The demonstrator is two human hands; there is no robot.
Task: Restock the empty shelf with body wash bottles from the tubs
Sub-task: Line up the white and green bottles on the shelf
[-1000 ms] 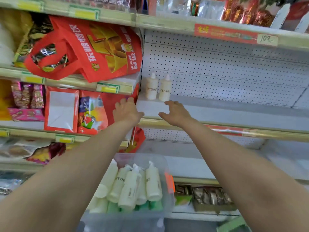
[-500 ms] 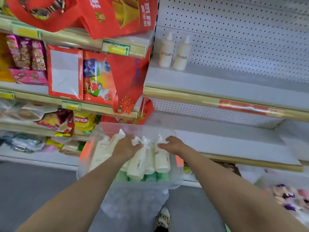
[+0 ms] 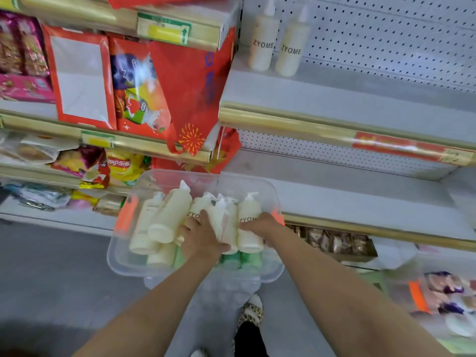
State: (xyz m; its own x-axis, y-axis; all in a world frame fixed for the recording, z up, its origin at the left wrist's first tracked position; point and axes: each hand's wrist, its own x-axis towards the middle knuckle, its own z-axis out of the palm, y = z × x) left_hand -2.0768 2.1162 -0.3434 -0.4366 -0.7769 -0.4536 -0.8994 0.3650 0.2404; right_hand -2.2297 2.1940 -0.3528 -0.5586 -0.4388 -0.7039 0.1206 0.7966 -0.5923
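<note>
In the tub [image 3: 116, 261], fingers [image 3: 203, 220] of left hand [image 3: 201, 238] and right hand [image 3: 260, 225] now clasp bottles [image 3: 248, 211].

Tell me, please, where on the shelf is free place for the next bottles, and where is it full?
Free: the shelf right of the two standing bottles, along the pegboard, and the strip before them up to the gold rail. Crowded: the tub, where left hand and right hand grip packed bottles.

The person is wearing a leopard-print shoe [image 3: 251, 314] with a pale toe and a dark trouser leg [image 3: 248, 342]; both arms [image 3: 159, 300] are showing bare to the left hand [image 3: 203, 238] and right hand [image 3: 261, 225]
</note>
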